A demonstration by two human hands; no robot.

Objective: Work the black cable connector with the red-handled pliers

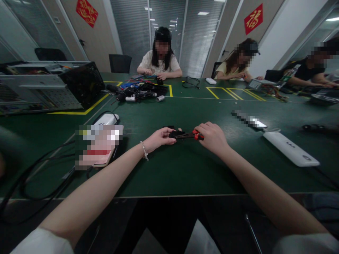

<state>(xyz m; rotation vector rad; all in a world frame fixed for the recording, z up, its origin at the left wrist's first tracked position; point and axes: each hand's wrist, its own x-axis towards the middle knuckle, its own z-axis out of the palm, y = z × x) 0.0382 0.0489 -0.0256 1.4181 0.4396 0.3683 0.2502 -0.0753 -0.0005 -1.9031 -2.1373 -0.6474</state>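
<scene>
From where I'm standing, the left hand (159, 136) has a small black part (174, 134) pinched between thumb and fingers over the green table (169, 173), red-handled pliers (190, 135) reach it, can't tell if they're biting, and the right hand's (214, 137) wrapped round their handles.

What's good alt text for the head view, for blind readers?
A person's right hand holds red-handled pliers, their tip at a small black part in the left hand, over a green table. A computer case and tangled cables lie beyond, leftward; three people sit opposite.
</scene>
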